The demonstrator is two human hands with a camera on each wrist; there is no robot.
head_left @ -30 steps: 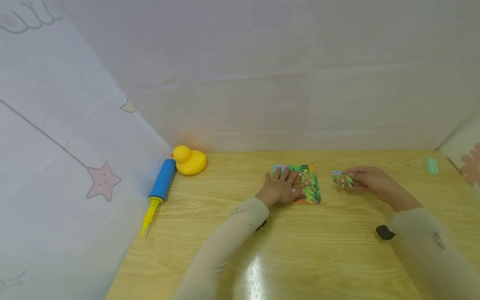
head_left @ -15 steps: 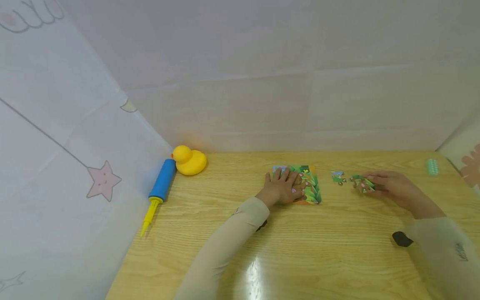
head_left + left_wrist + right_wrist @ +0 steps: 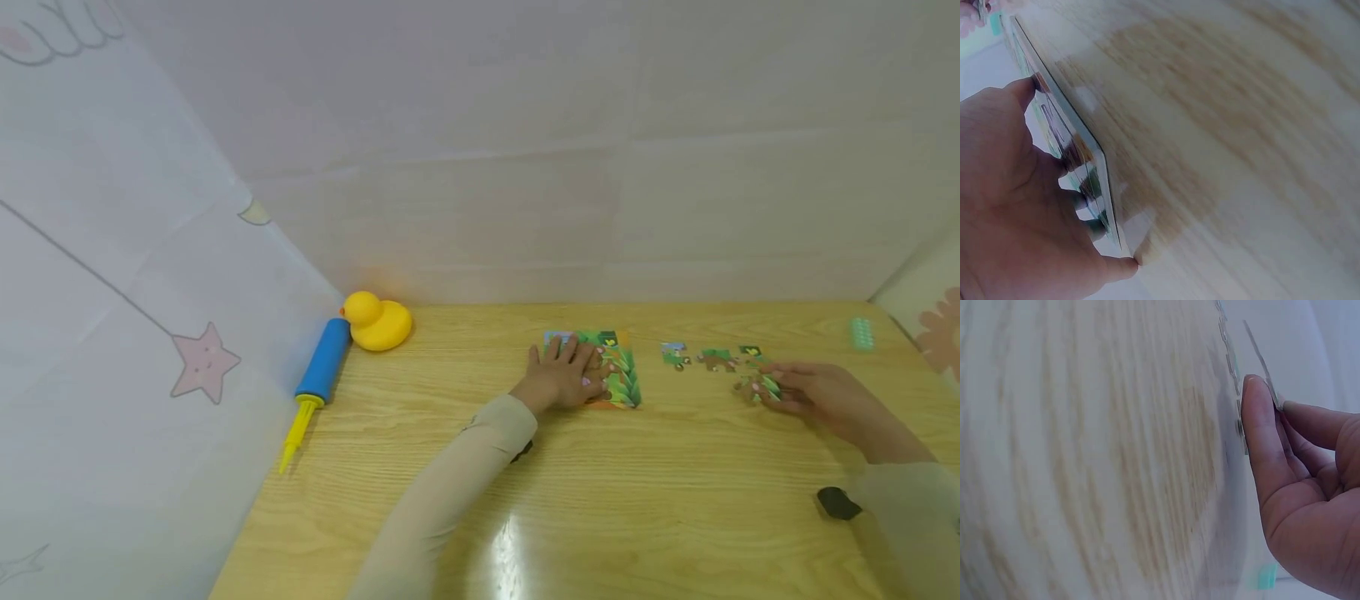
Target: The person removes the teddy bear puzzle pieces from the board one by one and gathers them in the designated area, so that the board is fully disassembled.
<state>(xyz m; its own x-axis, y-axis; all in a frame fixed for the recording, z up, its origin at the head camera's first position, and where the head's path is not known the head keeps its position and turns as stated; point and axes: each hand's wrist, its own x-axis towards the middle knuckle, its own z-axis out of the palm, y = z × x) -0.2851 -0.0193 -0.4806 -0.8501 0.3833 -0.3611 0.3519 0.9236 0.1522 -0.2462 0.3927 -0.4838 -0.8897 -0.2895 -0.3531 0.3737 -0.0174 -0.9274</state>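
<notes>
My left hand (image 3: 558,379) rests with fingers spread on a colourful jigsaw puzzle board (image 3: 624,383), covering much of its picture. In the left wrist view, fingertips touch the puzzle's face and the little finger (image 3: 1119,267) reaches past its corner to the table. To the right, my right hand (image 3: 817,396) pinches a puzzle piece (image 3: 763,388) showing green leaves and brown. The right wrist view has this thin piece (image 3: 1262,359) edge-on between thumb and fingers, raised off the table. A blue-and-green piece (image 3: 676,354) and a brown-and-green piece (image 3: 717,360) lie in a row left of that hand.
Another piece (image 3: 750,354) with a dark green corner lies just beyond the right fingertips. A mint-green studded block (image 3: 862,333) sits at the far right. At the left stand a yellow rubber duck (image 3: 381,323) and a blue-and-yellow hand pump (image 3: 322,375), beside the fabric wall (image 3: 450,208).
My right hand has moved right and nearer the person, laying puzzle pieces down in a row and still holding one. The left hand has stayed on the puzzle board.
</notes>
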